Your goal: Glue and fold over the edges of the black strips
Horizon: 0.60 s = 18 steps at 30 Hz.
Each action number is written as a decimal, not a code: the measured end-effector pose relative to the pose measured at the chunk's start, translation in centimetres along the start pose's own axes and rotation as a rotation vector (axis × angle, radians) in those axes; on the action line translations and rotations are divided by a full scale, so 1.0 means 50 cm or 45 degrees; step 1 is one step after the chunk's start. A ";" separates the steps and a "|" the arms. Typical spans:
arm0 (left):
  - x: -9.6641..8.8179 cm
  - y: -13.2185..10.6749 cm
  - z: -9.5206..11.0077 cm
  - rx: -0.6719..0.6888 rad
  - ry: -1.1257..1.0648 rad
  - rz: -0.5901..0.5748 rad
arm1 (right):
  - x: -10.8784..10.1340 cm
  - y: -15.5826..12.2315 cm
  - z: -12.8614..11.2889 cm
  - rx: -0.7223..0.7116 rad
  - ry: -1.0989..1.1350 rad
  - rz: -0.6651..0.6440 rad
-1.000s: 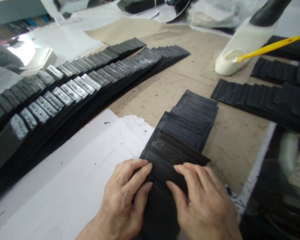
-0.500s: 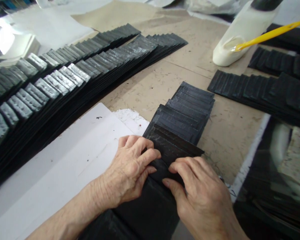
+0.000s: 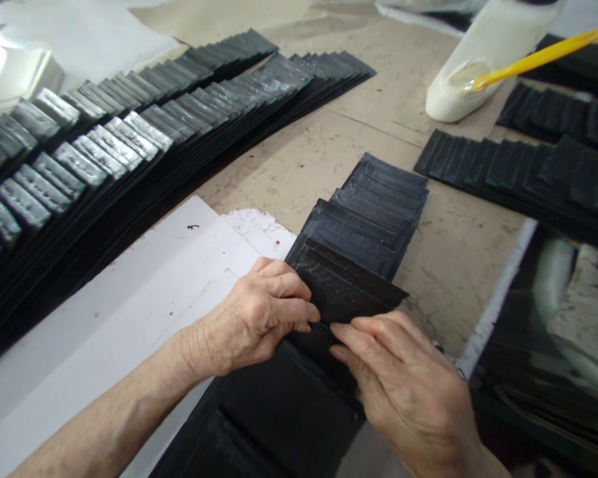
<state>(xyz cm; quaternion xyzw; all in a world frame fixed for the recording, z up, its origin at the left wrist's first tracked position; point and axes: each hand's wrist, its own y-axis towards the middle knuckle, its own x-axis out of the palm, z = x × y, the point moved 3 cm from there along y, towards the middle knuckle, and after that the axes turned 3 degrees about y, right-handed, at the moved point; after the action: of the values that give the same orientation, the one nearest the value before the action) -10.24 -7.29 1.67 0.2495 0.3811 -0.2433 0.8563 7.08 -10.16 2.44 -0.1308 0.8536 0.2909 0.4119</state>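
Note:
A flat black leather-like piece (image 3: 284,405) lies in front of me, its top part under both hands. My left hand (image 3: 259,312) is closed, thumb and fingers pinching the piece's upper edge. A short way to the right, my right hand (image 3: 408,372) pinches the same edge between thumb and fingertips. Just beyond my fingers, overlapping black pieces (image 3: 373,219) with stitched or creased lines fan away from me. The fingertips partly cover the edge, so its exact fold cannot be made out.
Long fanned rows of black pieces (image 3: 189,119) fill the left side. White sheets (image 3: 144,318) lie under my left forearm. At the upper right are a white bottle (image 3: 448,96) with a yellow-handled brush (image 3: 543,60) across its opening, and more fanned black pieces (image 3: 518,166).
My left fingers have drawn closer together and slid toward the right along the edge. The right fingers have flattened against the edge. The view has shifted slightly.

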 end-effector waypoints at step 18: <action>0.004 -0.018 -0.018 0.259 0.024 -0.139 | 0.000 -0.034 -0.003 -0.295 -0.324 -0.089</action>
<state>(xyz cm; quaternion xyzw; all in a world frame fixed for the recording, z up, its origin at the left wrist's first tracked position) -11.15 -7.43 0.77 0.3163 0.3754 -0.3244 0.8085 7.76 -11.61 1.84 -0.1690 0.7503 0.3872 0.5084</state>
